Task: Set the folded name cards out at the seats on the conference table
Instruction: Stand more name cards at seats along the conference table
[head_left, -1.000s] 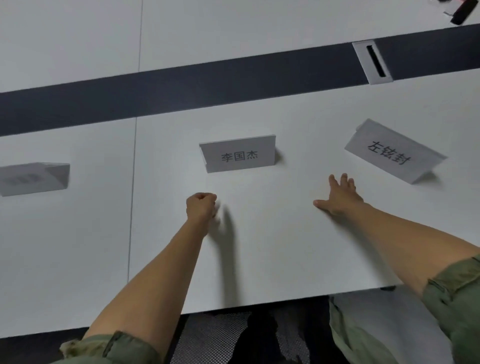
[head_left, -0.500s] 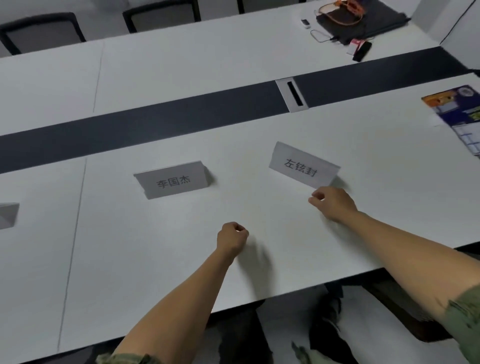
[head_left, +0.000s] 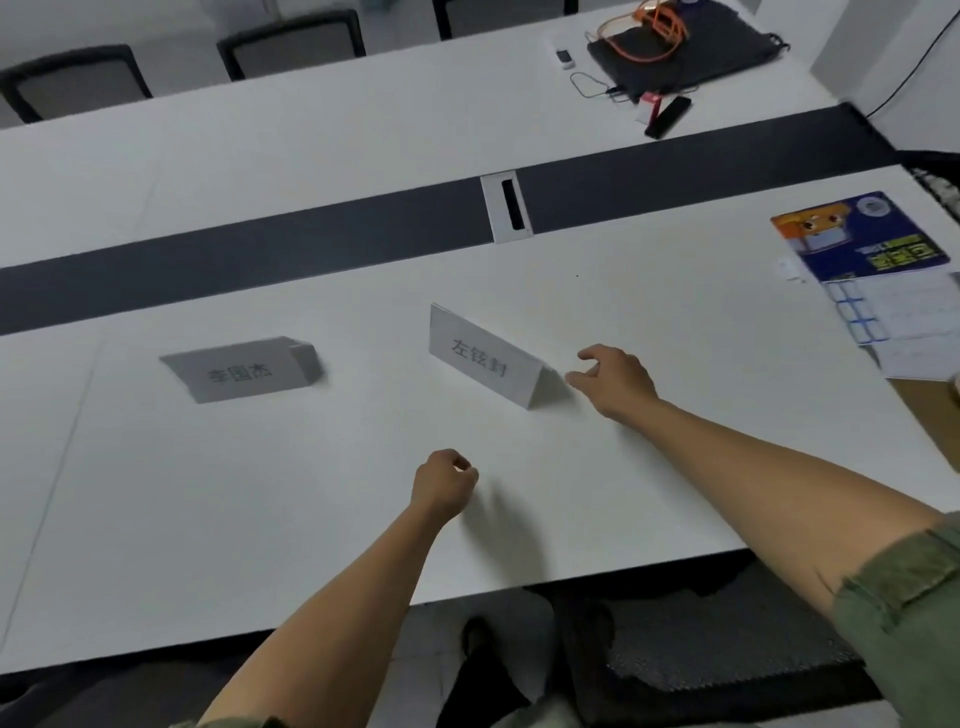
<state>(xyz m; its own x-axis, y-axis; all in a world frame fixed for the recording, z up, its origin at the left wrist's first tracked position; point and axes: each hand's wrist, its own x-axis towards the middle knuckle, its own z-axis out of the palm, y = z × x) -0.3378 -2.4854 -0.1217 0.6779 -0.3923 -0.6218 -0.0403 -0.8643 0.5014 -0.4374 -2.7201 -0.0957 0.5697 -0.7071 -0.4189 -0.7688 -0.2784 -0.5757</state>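
Note:
Two folded white name cards with black printed characters stand on the white conference table (head_left: 649, 467). The left name card (head_left: 241, 370) is blurred and nobody touches it. The right name card (head_left: 483, 358) stands angled as a tent. My right hand (head_left: 613, 379) hovers at that card's right end, thumb and fingers spread, just short of the open side. My left hand (head_left: 441, 486) rests on the table nearer me, curled into a loose fist with nothing in it.
A dark strip (head_left: 260, 260) with a white cable port (head_left: 506, 208) runs along the table's middle. A colourful booklet and papers (head_left: 857, 244) lie at the right edge. A black bag with orange cord (head_left: 675, 47) sits far right. Chairs (head_left: 291, 41) stand beyond.
The view swung right, so both cards shifted left in frame. My right hand went from flat on the table to the right card's end, fingers now spread. The left fist stayed put.

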